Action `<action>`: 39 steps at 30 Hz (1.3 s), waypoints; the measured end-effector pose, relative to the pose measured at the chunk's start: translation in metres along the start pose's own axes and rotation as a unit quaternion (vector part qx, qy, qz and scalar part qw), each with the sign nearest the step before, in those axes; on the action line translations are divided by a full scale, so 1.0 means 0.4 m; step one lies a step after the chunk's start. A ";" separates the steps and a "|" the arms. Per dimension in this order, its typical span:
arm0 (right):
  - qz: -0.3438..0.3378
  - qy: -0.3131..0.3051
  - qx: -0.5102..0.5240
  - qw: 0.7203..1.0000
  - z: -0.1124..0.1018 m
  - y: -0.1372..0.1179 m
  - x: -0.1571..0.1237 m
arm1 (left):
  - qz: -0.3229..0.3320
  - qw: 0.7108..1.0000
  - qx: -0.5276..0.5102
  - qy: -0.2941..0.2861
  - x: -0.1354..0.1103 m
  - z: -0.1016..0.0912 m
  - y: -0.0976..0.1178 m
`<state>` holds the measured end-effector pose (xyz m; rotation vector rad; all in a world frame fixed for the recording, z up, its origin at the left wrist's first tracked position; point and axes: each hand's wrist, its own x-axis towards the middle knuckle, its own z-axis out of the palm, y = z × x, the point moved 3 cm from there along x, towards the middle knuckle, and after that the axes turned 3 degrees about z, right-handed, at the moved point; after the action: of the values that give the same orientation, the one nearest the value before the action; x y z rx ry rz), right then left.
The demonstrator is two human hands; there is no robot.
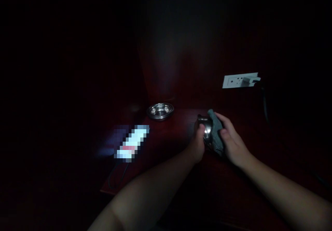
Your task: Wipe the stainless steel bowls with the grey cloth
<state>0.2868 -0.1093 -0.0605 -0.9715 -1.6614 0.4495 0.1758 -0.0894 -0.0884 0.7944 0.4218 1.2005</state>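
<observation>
The scene is very dark. My left hand (197, 144) is closed around a small shiny metal bowl (206, 130), held tilted just above a dark red wooden table (181, 175). My right hand (230, 139) presses a grey-green cloth (215, 134) against the bowl, fingers wrapped over the cloth. A second small steel bowl (160, 110) stands upright on the table, farther back and to the left of both hands.
A lit phone screen (132, 142), blurred out, lies on the table's left part with a dark cable (116, 175) trailing off the front edge. A white wall socket (240, 80) with a plug and black cord sits at the right on the dark wall.
</observation>
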 end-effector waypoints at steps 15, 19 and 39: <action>-0.230 -0.061 -0.187 0.953 -0.006 -0.043 0.013 | -0.081 0.990 -0.112 0.018 -0.036 0.035 0.071; -0.253 -0.036 -0.182 0.950 -0.013 -0.052 0.010 | -0.080 0.992 -0.096 0.011 -0.040 0.041 0.068; -0.269 0.007 -0.105 0.957 -0.041 -0.075 0.010 | -0.141 0.979 -0.102 -0.104 -0.040 0.027 0.039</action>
<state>0.2908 -0.1270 -0.0312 -0.6246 -1.8979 -0.1017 0.1673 -0.1056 -0.0715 0.6504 0.2256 0.8695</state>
